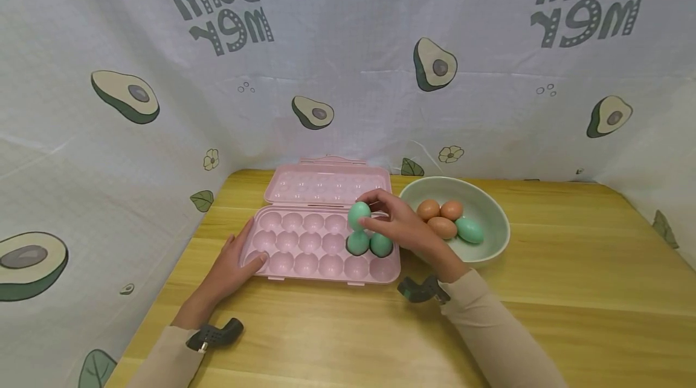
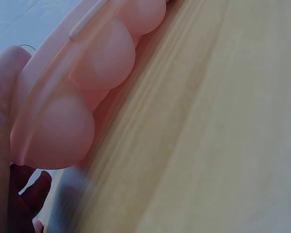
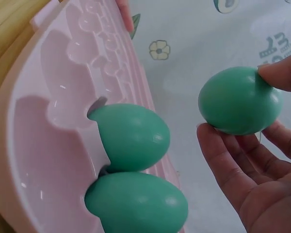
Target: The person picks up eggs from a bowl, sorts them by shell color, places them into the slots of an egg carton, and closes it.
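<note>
An opened pink egg carton (image 1: 306,249) lies on the table with its lid tilted back. Two green eggs (image 1: 357,243) sit side by side in the middle row at its right end. My right hand (image 1: 396,220) pinches another green egg (image 3: 240,101) between thumb and fingers, held above the carton's right end. At the carton's left end, my left hand (image 1: 231,262) grips the edge, thumb over the rim and fingers along the outer side. The left wrist view shows the carton's rounded cups from the side, next to the thumb.
Right of the carton stands a pale green bowl (image 1: 497,219). Inside it lie three brown eggs (image 1: 443,228) and one green egg (image 1: 470,230). The wooden table (image 1: 576,267) reaches back to a white patterned cloth (image 1: 370,104). Dark wrist-worn devices sit at both cuffs.
</note>
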`<state>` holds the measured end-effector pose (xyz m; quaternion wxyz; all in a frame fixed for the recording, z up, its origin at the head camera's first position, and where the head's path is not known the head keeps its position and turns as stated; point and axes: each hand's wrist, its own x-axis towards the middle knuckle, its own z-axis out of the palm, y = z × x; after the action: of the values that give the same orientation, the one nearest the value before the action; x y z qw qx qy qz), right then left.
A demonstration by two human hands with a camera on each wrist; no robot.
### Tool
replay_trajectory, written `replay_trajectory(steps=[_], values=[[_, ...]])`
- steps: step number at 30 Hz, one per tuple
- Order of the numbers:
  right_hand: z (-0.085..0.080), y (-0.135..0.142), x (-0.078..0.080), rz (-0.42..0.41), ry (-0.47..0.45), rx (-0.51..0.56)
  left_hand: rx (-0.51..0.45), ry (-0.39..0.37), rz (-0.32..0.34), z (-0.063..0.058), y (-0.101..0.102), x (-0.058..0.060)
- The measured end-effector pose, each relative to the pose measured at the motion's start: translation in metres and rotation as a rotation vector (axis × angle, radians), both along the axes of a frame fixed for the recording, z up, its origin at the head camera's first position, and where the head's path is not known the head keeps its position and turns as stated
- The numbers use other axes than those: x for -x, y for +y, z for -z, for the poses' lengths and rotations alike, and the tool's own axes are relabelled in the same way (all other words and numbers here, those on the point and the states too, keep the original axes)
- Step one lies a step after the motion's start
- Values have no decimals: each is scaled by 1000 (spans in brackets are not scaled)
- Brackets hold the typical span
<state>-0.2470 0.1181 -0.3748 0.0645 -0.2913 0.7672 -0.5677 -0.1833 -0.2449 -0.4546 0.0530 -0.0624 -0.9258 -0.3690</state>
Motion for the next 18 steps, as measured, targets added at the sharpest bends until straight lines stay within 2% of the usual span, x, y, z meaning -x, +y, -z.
replay_trajectory(steps=[6, 14, 18], values=[[4, -9, 3, -19, 27, 45, 1, 2, -2, -1, 1, 0], [8, -20, 5, 50, 51, 16, 2, 3, -1, 0, 1, -1], [10, -25, 5, 61, 30, 14, 4, 4, 2, 0, 1, 0]])
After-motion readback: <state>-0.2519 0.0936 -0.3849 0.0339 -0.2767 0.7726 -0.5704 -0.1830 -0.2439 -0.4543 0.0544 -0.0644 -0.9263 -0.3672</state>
